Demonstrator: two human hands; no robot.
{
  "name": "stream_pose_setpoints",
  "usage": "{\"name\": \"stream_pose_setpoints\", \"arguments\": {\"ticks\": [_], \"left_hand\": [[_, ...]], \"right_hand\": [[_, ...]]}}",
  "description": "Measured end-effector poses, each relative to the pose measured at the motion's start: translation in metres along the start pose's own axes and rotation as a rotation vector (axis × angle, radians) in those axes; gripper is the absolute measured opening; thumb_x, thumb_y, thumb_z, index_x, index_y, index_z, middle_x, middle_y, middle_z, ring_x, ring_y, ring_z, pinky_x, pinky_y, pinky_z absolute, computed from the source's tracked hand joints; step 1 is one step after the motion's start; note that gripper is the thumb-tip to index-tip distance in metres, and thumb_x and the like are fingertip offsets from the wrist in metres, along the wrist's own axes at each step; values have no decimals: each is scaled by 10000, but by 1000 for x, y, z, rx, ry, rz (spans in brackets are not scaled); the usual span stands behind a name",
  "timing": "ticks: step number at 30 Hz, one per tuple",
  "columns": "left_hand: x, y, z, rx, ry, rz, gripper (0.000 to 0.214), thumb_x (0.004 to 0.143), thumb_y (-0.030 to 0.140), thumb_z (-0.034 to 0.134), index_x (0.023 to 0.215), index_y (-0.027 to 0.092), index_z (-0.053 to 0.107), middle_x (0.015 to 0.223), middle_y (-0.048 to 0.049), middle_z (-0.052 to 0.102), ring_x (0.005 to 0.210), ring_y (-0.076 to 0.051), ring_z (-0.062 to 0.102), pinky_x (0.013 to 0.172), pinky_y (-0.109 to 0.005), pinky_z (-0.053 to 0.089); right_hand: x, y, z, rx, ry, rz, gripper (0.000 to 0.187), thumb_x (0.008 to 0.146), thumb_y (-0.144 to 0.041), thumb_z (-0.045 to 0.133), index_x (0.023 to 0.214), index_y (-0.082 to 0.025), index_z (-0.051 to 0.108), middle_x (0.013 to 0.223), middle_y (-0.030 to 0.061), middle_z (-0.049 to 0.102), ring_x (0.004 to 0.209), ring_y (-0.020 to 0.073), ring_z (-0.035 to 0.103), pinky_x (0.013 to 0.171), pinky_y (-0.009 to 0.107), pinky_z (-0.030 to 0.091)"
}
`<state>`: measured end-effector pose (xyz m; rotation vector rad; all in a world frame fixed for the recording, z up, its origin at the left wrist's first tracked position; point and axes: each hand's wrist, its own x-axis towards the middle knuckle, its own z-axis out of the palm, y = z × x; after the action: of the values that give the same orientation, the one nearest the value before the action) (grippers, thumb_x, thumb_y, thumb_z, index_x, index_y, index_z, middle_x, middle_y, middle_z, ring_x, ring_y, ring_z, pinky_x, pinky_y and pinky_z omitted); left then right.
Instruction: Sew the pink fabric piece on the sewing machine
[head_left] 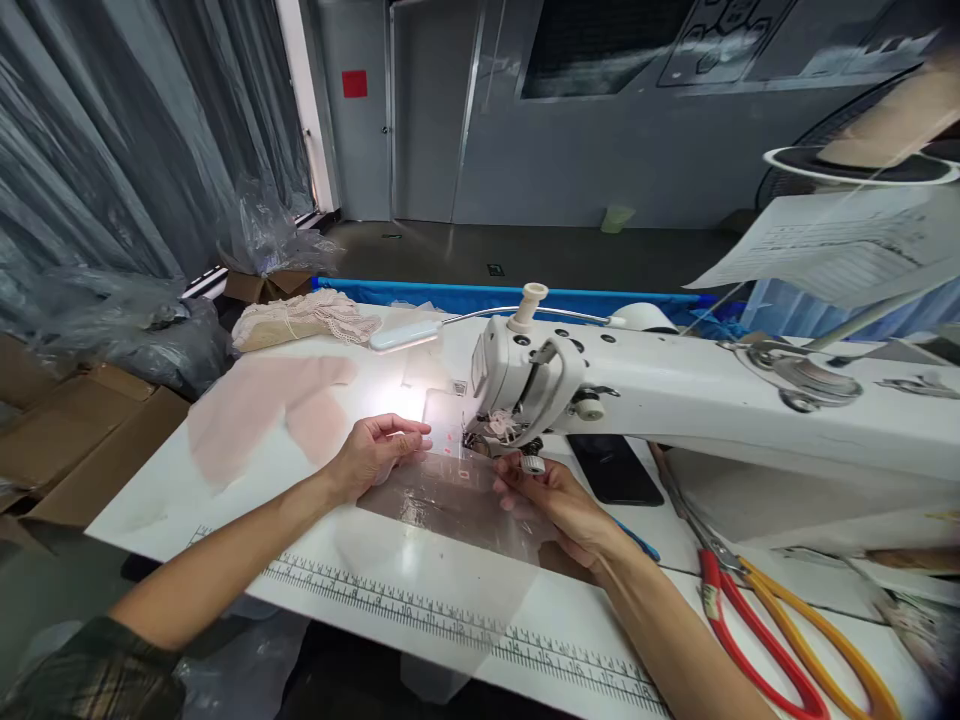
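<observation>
A white sewing machine (615, 370) stands over the table, its needle area lit by a lamp. Thin sheer fabric (442, 435) lies under the machine's head and is hard to tell from the shiny plate (442, 505) below. To the left of the needle, my left hand (382, 452) pinches the fabric between thumb and fingers. My right hand (551, 492) is just in front of the presser foot, its thumb and fingertips closed at the fabric's right edge. A small white ridged piece (532, 465) shows at its index finger. Pale pink sheer pieces (255, 410) lie flat at the left.
Red-and-orange-handled scissors (757, 600) lie at the right, with a black phone (615, 470) behind my right hand. A bundle of lace-edged fabric (300, 318) sits at the back left. A printed ruler (450, 620) runs along the front edge. Cardboard boxes (97, 440) stand left.
</observation>
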<state>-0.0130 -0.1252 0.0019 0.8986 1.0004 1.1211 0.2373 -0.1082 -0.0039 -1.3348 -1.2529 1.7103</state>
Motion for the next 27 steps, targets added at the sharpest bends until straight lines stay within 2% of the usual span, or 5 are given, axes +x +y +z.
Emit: {"name": "stream_pose_setpoints", "arguments": {"ticks": [7,16,21,24,27], "left_hand": [[-1,8,4,-323,-85,-80,402,630,291,903,734,120,555,1101,-132,692,1009,-261,687,965,-444,509],[4,-1,2,-281,-57,-71,426,645,321,896,779,112,551,967,-133,722,861,-210,713,906,-415,546],[-6,8,1,-145,-64,-76,487,619,402,896,783,126,529,891,-116,734,840,-218,721,807,-367,586],[-37,22,4,92,-292,-208,447,698,437,834,818,136,524,900,-120,736,781,-228,730,621,-313,597],[-72,36,10,244,-584,-436,429,768,481,756,865,163,484,841,-100,732,682,-229,728,474,-266,552]], "right_hand": [[5,10,-2,85,30,-15,589,528,-642,845,812,-159,663,770,82,693,638,174,664,526,242,532],[-2,5,10,-60,3,-91,546,655,-666,747,871,-176,641,859,109,724,782,242,699,673,328,575],[-36,-7,13,-368,-290,-113,412,705,-521,765,923,-190,654,931,64,718,865,239,678,768,319,551],[-70,-9,-7,-354,-556,91,379,754,-498,741,917,-170,643,821,51,696,741,182,668,630,253,528],[-93,-12,-37,-269,-730,305,534,704,-545,777,1016,-151,599,774,57,680,648,161,674,543,227,504]]}}
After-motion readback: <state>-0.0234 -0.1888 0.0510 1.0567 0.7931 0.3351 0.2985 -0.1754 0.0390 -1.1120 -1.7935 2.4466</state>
